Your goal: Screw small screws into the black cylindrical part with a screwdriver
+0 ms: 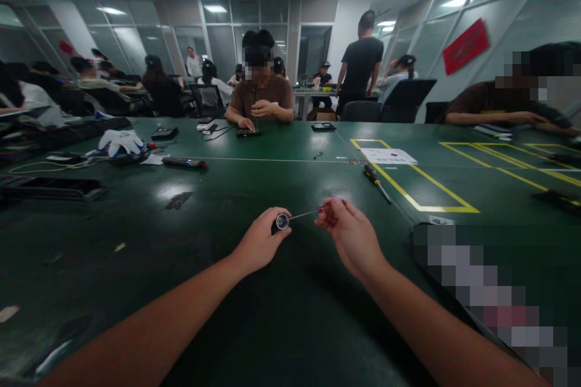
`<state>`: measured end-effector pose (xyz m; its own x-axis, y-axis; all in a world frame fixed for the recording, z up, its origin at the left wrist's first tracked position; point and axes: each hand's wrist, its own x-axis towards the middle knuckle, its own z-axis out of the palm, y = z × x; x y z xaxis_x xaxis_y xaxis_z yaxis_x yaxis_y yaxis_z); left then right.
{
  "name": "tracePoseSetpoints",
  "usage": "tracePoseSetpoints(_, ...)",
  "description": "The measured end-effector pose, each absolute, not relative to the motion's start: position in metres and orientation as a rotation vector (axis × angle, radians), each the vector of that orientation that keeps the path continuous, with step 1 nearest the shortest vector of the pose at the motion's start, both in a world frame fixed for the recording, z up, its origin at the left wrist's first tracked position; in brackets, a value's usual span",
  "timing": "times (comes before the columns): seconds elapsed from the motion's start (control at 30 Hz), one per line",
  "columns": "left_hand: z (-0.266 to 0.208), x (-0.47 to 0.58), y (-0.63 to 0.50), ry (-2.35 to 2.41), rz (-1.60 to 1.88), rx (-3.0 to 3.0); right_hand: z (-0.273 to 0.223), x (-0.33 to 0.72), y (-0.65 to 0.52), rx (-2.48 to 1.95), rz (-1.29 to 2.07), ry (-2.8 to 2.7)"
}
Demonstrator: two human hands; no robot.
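Note:
My left hand [259, 240] is closed around a small dark cylinder [282, 222] with a silvery rim. Its round open end faces me, and some inner parts show there, too small to name. A thin metal rod [304, 214] reaches from the cylinder's rim to my right hand [351, 233]. The fingertips of that hand are pinched on the rod's reddish end. Whether the rod's other tip is inside the cylinder or only against its edge, I cannot tell. Both hands are just above the green table [218, 308].
A screwdriver [376, 182] lies beyond my right hand, near yellow tape [447, 199] and a paper sheet [385, 156]. White gloves [121, 143], a dark pen-shaped tool [185, 162] and a black tray [52, 187] are on the left. A person [261, 91] works opposite.

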<state>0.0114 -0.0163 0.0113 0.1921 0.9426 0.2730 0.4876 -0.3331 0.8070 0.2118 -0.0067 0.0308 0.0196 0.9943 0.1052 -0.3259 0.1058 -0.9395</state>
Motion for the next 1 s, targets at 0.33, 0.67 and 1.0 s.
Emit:
tracePoseSetpoints(0.33, 0.007, 0.011, -0.014, 1.323, 1.082, 1.919, 0.036, 0.208, -0.028, -1.048, 0.771, -1.562)
tracePoseSetpoints(0.67, -0.003, 0.008, -0.008, 1.313, 1.124, 1.910, 0.041, 0.210, -0.032, -0.986, 0.784, -1.799)
tracePoseSetpoints(1.0, 0.005, 0.010, -0.011, 1.359, 1.066, 1.903, 0.036, 0.205, -0.028, -1.051, 0.856, -1.563)
